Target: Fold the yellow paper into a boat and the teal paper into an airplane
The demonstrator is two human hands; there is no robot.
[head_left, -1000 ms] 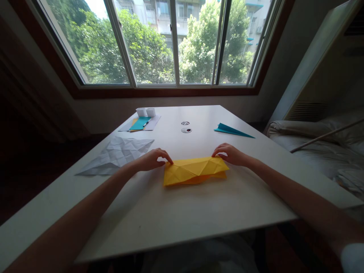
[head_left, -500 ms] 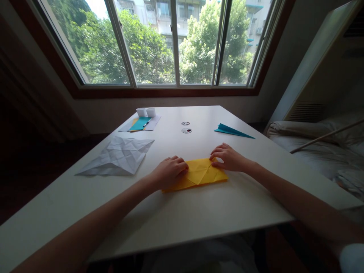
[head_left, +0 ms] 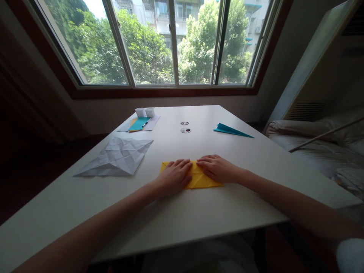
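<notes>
A folded yellow paper (head_left: 199, 181) lies flat on the white table (head_left: 199, 212) in front of me. My left hand (head_left: 173, 177) rests palm down on its left half, fingers spread and pointing away from me. My right hand (head_left: 217, 169) presses flat on its right half, fingertips pointing left and nearly meeting the left hand's fingers. Both hands cover most of the paper; only its near edge, middle strip and far left corner show.
A creased white sheet (head_left: 116, 156) lies to the left. A teal folded paper plane (head_left: 231, 130) sits at the far right. At the back left are papers with a teal sheet and pen (head_left: 140, 123) and small white boxes (head_left: 145, 112). Two round cable holes (head_left: 185, 127) mark the table's middle. A bed (head_left: 321, 144) is on the right.
Both hands moved inward from the paper's outer corners and now lie flat on it. The paper went from raised and puffy to pressed flat.
</notes>
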